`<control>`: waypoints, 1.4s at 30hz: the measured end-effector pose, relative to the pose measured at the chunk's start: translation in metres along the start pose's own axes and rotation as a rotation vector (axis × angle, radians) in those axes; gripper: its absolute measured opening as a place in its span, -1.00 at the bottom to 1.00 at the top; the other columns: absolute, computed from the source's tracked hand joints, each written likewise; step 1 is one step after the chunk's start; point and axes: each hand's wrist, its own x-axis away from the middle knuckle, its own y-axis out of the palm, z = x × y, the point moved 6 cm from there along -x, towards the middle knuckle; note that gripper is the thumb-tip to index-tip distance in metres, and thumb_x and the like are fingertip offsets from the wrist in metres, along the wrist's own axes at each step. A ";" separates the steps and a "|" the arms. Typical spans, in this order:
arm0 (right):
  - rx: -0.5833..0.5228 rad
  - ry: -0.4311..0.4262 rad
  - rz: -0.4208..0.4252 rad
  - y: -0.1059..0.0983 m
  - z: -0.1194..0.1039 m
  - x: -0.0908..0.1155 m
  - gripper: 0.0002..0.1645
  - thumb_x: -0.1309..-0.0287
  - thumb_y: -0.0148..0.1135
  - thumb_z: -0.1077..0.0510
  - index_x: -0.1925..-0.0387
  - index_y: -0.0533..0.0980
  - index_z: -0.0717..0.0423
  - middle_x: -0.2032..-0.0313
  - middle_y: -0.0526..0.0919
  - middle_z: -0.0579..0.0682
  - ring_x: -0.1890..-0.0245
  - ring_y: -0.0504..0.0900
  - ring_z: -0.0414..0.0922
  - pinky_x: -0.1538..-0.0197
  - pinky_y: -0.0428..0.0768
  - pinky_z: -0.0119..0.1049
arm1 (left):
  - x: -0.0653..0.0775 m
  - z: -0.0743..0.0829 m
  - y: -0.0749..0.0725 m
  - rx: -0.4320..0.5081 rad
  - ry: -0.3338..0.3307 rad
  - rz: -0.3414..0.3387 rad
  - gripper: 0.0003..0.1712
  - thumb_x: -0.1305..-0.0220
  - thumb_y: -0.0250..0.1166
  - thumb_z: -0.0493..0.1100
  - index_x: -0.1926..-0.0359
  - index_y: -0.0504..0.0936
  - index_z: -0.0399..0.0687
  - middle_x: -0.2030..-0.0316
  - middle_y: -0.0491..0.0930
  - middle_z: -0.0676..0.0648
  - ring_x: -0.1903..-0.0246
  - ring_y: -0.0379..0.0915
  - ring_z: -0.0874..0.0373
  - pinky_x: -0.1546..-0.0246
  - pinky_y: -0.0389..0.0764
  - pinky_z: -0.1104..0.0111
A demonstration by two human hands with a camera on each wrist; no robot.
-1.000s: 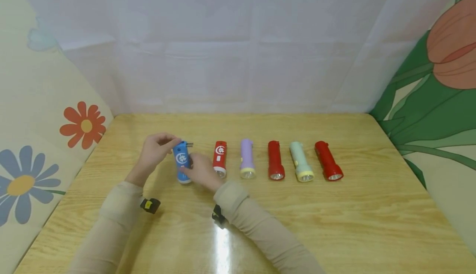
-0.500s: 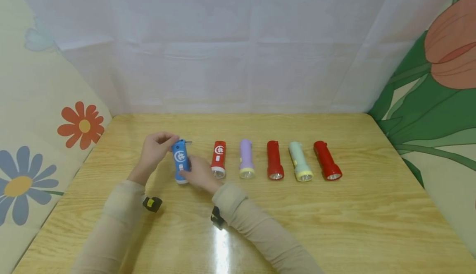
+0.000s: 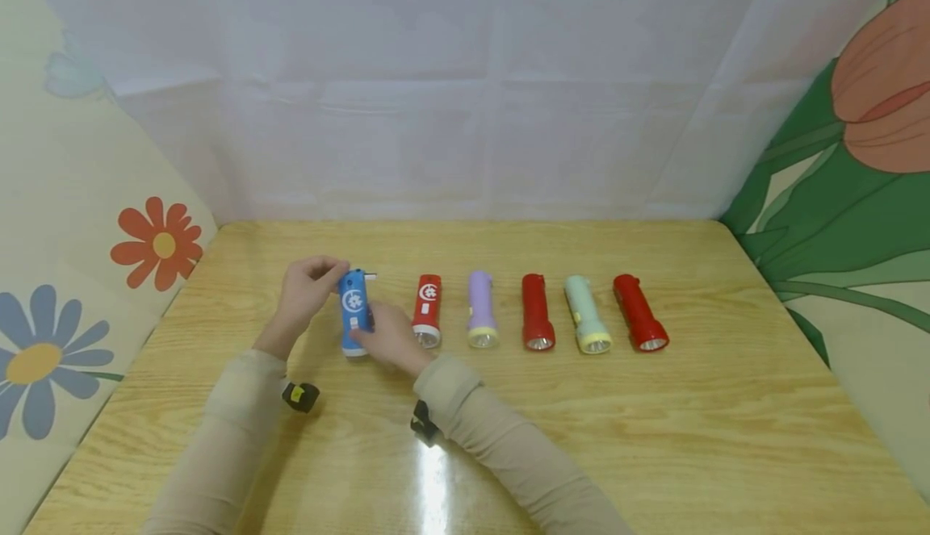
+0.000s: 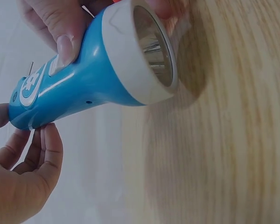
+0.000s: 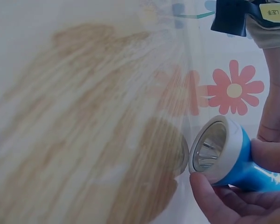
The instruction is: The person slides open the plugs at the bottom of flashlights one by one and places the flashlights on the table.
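Note:
A blue flashlight (image 3: 353,301) with a white head rim and a white emblem is held by both hands at the left of the row, lens toward the near side. My right hand (image 3: 395,337) grips it near the head, and the thumb lies at the white switch (image 4: 55,65) in the left wrist view. At the tail end, my left hand (image 3: 305,293) pinches the body between thumb and fingers. Thin metal prongs (image 3: 370,276) stick out sideways from the tail. In the right wrist view the lens (image 5: 210,145) looks unlit and sits close to the table.
Right of the hands lie a red flashlight with a white rim (image 3: 429,309), a purple one (image 3: 481,305), a dark red one (image 3: 536,309), a mint one (image 3: 584,309) and another dark red one (image 3: 639,309). The wooden table (image 3: 654,430) meets a white cloth (image 3: 465,115) behind.
The blue flashlight has shifted slightly left and up with both hands. Its prongs, seen earlier as two separate pins, now overlap in view. The other flashlights stay in place.

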 end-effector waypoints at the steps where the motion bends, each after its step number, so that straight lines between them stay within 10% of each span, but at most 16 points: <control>1: -0.002 0.001 0.001 0.000 0.000 0.000 -0.55 -0.13 0.20 0.06 -0.03 0.42 0.17 0.14 0.58 0.00 0.18 0.56 -0.17 0.13 0.51 -0.40 | 0.000 0.000 0.000 0.000 -0.002 -0.003 -0.56 -0.27 0.14 -0.03 0.18 0.54 -0.43 0.45 0.53 0.03 0.48 0.44 0.29 0.34 0.56 0.37; 42: -0.001 0.025 0.075 0.001 0.000 -0.007 -0.55 -0.13 0.20 0.05 0.00 0.43 0.21 0.26 0.60 0.00 0.34 0.57 -0.19 0.29 0.52 -0.43 | -0.018 -0.018 0.004 -0.074 -0.078 -0.054 -0.58 -0.29 0.10 -0.05 0.19 0.53 -0.43 0.34 0.55 -0.19 0.49 0.47 0.25 0.30 0.58 0.27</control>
